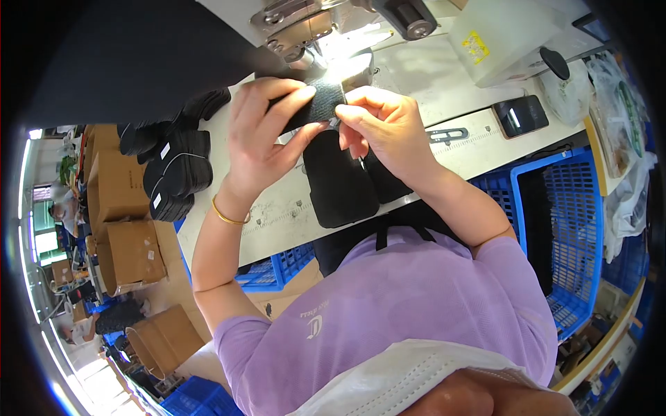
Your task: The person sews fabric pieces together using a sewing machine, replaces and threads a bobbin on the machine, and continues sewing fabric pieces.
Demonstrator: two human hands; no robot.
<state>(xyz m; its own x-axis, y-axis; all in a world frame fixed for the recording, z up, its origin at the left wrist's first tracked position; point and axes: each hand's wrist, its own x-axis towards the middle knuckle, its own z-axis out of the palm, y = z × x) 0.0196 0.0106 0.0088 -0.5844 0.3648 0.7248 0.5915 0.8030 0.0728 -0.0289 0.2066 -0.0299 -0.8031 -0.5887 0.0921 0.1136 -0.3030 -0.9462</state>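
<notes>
Under the lit head of a sewing machine (298, 35), a black textured piece (325, 104) is held up in both hands. My left hand (267, 128) grips its left side, thumb below and fingers on top. My right hand (385, 128) pinches its right edge between thumb and fingers. Just below the hands, a black rounded piece (338, 184) lies on the white table (277, 215), with another black piece (388, 182) beside it, partly hidden by my right forearm. The bright lamp glare hides where the held piece meets the machine.
Bundles of black pieces (186, 166) are stacked at the table's left. To the right lie a small metal tool (447, 135) and a phone (520, 116), near a translucent container (485, 41). A blue crate (576, 243) stands at the right; cardboard boxes (132, 256) are at the left.
</notes>
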